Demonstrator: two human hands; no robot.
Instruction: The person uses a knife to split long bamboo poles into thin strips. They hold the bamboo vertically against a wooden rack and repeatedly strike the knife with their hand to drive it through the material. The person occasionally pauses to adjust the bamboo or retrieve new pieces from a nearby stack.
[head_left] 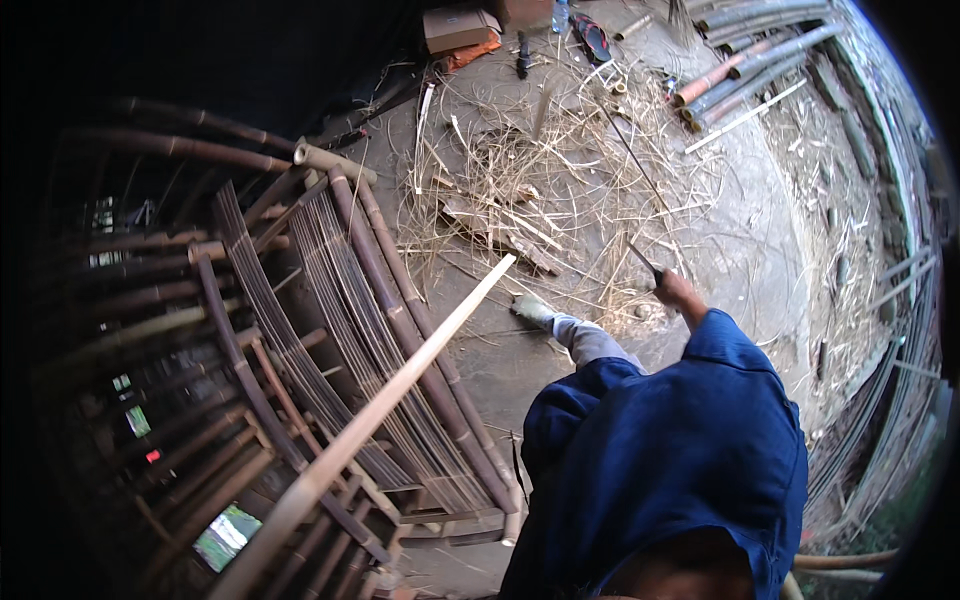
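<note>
My right hand (678, 290) is closed around the dark handle of a knife (643, 258), its blade pointing up and to the left over the floor. My left hand does not show; a blue sleeve (575, 395) covers that side. Across the left half runs a long pale strip of bamboo or wood (400, 382), from the lower edge to a tip near my foot (533, 311). Whether anything holds its lower end cannot be seen. Thin pale shavings (560, 190) lie heaped in front of me, with several broken brown pieces (495, 232) among them.
A bamboo bench with a slatted seat (350, 300) stands close on my left, other bamboo frames behind it. Bamboo poles (760, 75) lie at the far right. Far off are a cardboard box (460, 30), a sandal (592, 38) and a plastic bottle (560, 15).
</note>
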